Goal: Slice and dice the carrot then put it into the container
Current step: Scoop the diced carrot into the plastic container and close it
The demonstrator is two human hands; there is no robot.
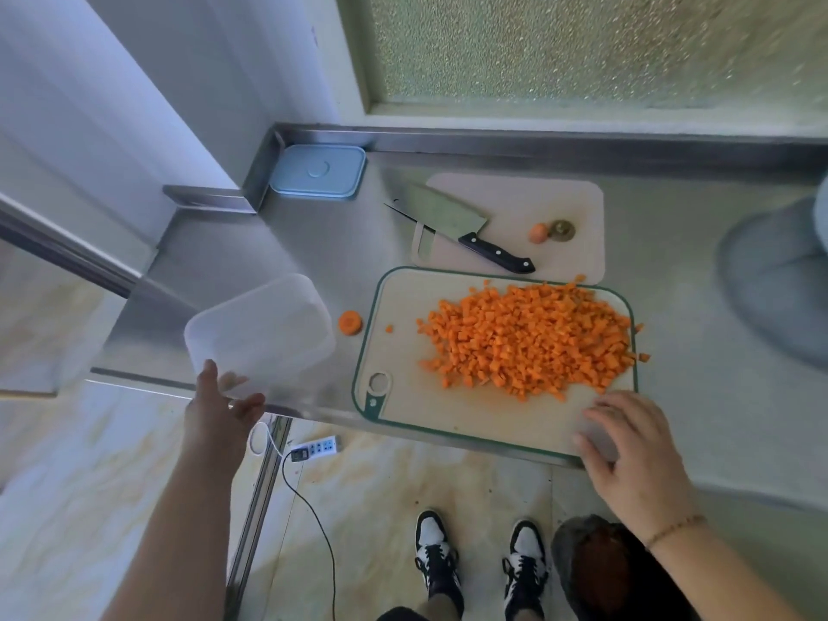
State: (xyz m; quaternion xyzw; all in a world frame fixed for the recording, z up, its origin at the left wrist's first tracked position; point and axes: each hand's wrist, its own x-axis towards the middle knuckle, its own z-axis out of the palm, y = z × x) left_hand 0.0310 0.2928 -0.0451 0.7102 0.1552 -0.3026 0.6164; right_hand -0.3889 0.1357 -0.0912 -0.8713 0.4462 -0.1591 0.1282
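A heap of diced carrot (528, 338) covers the green-rimmed cutting board (430, 405) at the steel counter's front edge. My right hand (627, 454) grips the board's near right corner, thumb over its edge. My left hand (224, 405) holds the near rim of an empty translucent plastic container (260, 333), which is tilted just left of the board. A round carrot end (350, 322) lies on the counter between container and board. The cleaver (452, 226) rests on a second, pale board (560, 203) behind.
A blue lid (318, 171) lies in the counter's back left corner. Carrot stubs (551, 231) sit on the pale board. Another person's grey sleeve (775, 280) is at the right. A power strip (316, 448) and cable lie on the floor below.
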